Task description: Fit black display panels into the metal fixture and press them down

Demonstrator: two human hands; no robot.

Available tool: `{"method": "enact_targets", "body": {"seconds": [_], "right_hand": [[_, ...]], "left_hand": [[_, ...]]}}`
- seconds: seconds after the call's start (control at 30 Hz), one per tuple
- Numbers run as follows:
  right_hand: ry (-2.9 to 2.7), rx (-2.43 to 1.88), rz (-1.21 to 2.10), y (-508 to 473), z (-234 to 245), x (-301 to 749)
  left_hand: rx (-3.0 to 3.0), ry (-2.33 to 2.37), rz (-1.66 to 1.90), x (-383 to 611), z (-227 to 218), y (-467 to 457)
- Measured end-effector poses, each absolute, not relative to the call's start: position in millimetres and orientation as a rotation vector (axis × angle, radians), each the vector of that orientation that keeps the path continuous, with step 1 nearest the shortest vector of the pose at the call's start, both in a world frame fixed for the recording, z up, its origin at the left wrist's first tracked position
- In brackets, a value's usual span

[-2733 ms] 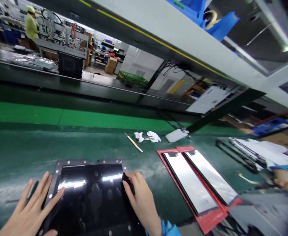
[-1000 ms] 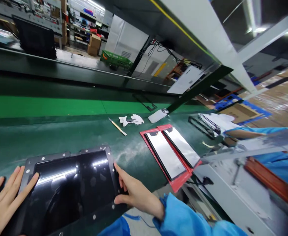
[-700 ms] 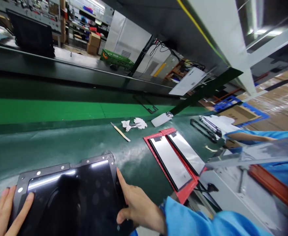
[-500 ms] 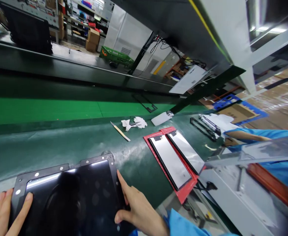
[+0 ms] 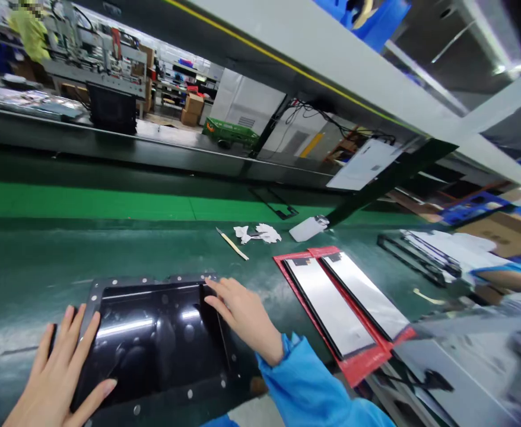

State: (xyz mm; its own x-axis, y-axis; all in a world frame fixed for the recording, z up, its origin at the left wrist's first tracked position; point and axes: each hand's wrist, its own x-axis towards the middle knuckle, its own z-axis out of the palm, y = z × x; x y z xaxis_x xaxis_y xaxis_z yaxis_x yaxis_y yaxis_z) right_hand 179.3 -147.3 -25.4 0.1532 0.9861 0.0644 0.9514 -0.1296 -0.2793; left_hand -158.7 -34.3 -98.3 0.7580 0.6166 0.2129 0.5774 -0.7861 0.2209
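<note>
A black display panel (image 5: 162, 338) with a glossy screen and a dark frame dotted with light round spots lies flat on the green bench. My left hand (image 5: 60, 373) is spread over its left edge, fingers apart and thumb reaching onto the frame. At the panel's far right corner, my right hand (image 5: 245, 317) rests its fingertips on the frame, index finger and thumb apart. A thin dark rod (image 5: 20, 351) pokes out from beside my left hand; its other end is partly hidden under the fingers.
Two silver-backed panels (image 5: 332, 308) lie on red bubble wrap (image 5: 358, 369) to the right. Beyond my hands are a pale-handled knife (image 5: 234, 244), crumpled white paper (image 5: 267, 233) and a white bottle (image 5: 307, 229). Black frames (image 5: 414, 261) lie farther right, near another person's arm (image 5: 510, 279).
The panel has gone from tilted up in both hands to flat on the bench. My right hand has moved from its right side to the far corner. My left fingers have spread.
</note>
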Motion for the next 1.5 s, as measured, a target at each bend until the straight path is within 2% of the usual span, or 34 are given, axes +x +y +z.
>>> {"method": "enact_targets", "body": {"seconds": [0.13,0.2,0.53,0.67,0.87,1.03,1.23,1.33,1.5], "right_hand": [[-1.944,-1.713,0.427,-103,-26,161],[-1.957,-1.637,0.459,-89,-33,150],[-1.777,-1.647,0.5,-67,-51,138],[-1.746,-1.582,0.605,-67,-40,144],[-1.693,-1.501,0.695,-89,-6,150],[-1.456,-1.56,0.661,-117,-13,171],[-1.013,-1.43,1.093,-147,-32,182],[-0.936,-1.285,1.071,-145,-21,178],[-0.788,-1.145,0.892,-113,1,184]], "left_hand": [[2.877,0.94,0.444,-168,-106,-40],[2.907,0.939,0.447,-170,-108,-42],[2.831,0.992,0.49,-169,-107,-46],[2.626,0.987,0.514,-169,-107,-42],[2.254,0.911,0.743,-156,-106,-44],[2.192,0.863,0.778,-157,-102,-47],[2.138,0.912,0.801,-154,-100,-54],[1.897,0.983,0.806,-142,-86,-56],[1.36,0.842,0.844,-106,-33,-26]]}}
